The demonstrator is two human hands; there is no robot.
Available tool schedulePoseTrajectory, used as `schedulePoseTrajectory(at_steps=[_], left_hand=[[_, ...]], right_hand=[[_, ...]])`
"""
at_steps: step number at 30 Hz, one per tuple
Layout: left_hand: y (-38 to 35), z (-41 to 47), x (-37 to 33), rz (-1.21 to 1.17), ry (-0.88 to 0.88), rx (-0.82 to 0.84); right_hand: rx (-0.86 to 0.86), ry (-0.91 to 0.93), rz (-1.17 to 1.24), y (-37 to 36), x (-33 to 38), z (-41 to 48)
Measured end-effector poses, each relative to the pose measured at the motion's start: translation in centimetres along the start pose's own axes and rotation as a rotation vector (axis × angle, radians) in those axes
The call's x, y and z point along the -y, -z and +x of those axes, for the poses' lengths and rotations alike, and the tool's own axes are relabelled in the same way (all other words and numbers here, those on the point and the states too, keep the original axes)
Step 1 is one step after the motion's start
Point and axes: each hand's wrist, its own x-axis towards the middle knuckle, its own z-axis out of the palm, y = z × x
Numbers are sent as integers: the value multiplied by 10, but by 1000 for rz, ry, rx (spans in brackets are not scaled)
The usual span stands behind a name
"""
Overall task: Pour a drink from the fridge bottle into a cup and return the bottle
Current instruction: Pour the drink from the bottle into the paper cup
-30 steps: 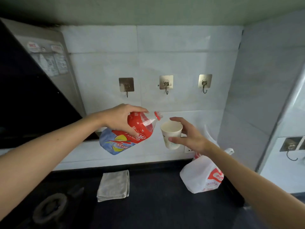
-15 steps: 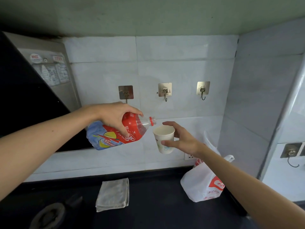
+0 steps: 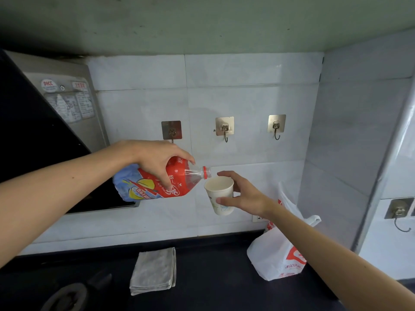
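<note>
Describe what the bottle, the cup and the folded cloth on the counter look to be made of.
Bottle: clear glossy plastic, see-through at the neck, printed film label. Cup: likely paper, matte white with a faint print. Cloth: soft grey fabric, folded with layered edges; the weave is too small to tell.

left hand (image 3: 157, 160): tilts bottle (image 3: 161, 182) | mouth at cup (image 3: 220, 194) rim | right hand (image 3: 247, 196): grips cup

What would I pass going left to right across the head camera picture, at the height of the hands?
Range hood → left hand → bottle → cup → right hand → plastic bag, lower down on the counter.
</note>
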Motion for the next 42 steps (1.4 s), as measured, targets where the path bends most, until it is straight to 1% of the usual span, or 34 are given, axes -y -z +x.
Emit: schedulePoseTrajectory(at_steps=[11,17,42], left_hand=[[2,0,1,45,-14,43],[3,0,4,102,17,53],[-1,0,12,101,12,54]], right_hand=[[16,1,-26,-5,-1,3],[19,-2,-32,-7,-3,5],[47,-41,-61,-18,-13,4]])
